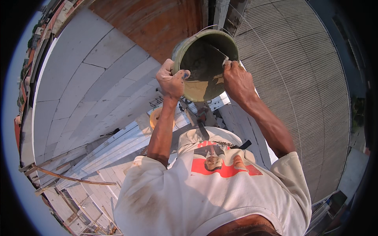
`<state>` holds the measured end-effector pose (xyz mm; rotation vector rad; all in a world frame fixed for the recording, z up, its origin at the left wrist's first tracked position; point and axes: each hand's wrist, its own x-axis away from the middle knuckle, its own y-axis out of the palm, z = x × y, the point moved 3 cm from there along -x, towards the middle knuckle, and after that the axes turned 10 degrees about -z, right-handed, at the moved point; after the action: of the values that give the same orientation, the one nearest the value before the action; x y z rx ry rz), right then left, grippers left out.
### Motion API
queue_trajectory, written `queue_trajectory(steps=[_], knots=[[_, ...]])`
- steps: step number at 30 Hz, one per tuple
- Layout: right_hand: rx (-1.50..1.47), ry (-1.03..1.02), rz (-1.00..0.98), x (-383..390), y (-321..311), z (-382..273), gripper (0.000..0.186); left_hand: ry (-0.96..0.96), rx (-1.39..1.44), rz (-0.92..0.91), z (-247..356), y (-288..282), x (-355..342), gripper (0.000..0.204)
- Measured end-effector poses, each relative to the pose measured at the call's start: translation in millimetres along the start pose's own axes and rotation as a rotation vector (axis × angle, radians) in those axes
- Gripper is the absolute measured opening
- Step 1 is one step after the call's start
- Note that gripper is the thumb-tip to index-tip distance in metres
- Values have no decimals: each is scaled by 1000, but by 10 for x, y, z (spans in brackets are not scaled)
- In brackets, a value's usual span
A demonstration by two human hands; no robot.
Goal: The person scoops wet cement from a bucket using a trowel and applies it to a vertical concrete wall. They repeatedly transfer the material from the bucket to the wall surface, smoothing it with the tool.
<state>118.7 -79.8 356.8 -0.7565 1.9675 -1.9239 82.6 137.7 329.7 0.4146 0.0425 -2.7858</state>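
Observation:
A dark green bucket (178,51) is raised in front of me, tilted so that its open mouth faces me. Grey-brown, wet-looking cement-like material (197,87) coats its inside. My left hand (172,80) is closed on the rim at the left, its thumb hooked inside over the edge. At the right side of the rim my right hand (237,78) is closed as well, fingers bent over the edge. The thin wire handle (212,26) loops over the far side. Near my right fingers is a small pale lump (225,59), too small to name.
A wall of pale grey blocks (94,67) rises at the left, beside a rust-brown panel (153,23). Corrugated roofing (299,78) spreads to the right, crossed by a thin line. Below lie a round orange-yellow object (156,117) and a curved wooden pole (75,179). Rooftops show far down.

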Motion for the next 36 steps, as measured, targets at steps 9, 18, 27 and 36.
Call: queue_trajectory(steps=[9,18,27,36], knots=[[-75,15,30,-103,-82,146,26,54,-94,77,21,19,62,24],[-158,88,0,-68,-88,234,24,269,-311,-25,206,120,180,19],[-864,-135,-246,131,116,460,37,357,-47,-237,478,29,219,23],[-1071,-113,-212,326,305,52,41,273,-273,-34,53,-2,395,15]])
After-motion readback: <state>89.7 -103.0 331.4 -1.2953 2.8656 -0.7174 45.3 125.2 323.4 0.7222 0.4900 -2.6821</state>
